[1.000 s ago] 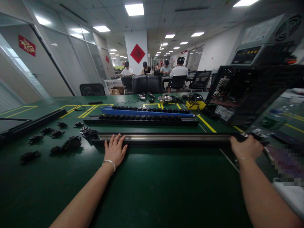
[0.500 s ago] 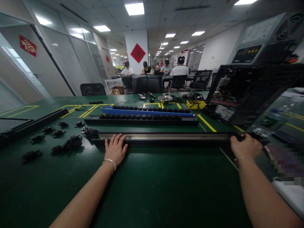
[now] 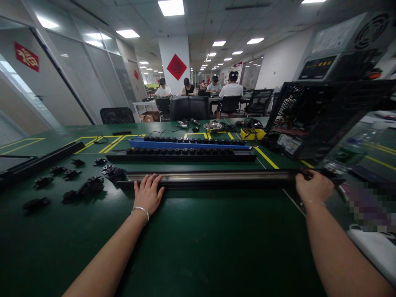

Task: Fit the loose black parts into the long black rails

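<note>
A long black rail [image 3: 222, 181] with a shiny metal channel lies crosswise before me on the green table. My left hand [image 3: 148, 193] rests over its left part, fingers spread across the near wall. At the right end, my right hand [image 3: 315, 187] is closed, thumb and fingers curled around something dark; whether it is the rail's end or a small part in it is hidden. Close to the rail's left end sits a cluster of small black parts [image 3: 113, 172]. Several loose black parts [image 3: 71, 174] are scattered farther left.
Behind the rail lie another black rail [image 3: 185, 157] and a blue rail [image 3: 173, 144], both lined with small black parts. An opened computer case [image 3: 324, 119] stands at right, near a yellow tray [image 3: 253, 134] and metal bowl [image 3: 213, 127]. People sit at a far table.
The whole view has shifted slightly left. Both hands keep their places on the rail, with the right hand's fingers only a little differently posed.
</note>
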{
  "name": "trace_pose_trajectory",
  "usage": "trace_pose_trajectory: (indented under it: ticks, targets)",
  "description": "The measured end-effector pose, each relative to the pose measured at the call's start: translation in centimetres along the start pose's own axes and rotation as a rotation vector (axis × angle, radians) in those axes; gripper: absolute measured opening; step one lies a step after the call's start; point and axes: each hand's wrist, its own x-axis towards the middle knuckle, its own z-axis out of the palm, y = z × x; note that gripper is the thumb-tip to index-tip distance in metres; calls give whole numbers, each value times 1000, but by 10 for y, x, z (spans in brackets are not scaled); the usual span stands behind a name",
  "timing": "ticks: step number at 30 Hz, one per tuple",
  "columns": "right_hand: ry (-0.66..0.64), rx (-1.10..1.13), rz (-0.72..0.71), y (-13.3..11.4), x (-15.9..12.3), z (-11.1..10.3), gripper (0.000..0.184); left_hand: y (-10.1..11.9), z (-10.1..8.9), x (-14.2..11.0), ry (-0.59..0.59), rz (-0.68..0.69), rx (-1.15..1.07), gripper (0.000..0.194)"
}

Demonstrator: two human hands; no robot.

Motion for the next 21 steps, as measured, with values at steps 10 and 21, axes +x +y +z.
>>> trace_pose_trajectory:
  ticks: [10, 21]
  targets:
    - [-6, 47, 25, -14, -7, -11, 37, 1, -4, 0, -14, -7, -1, 48]
    - [-41, 61, 14, -19, -8, -10, 40, 0, -3, 0, 6, 14, 3, 48]
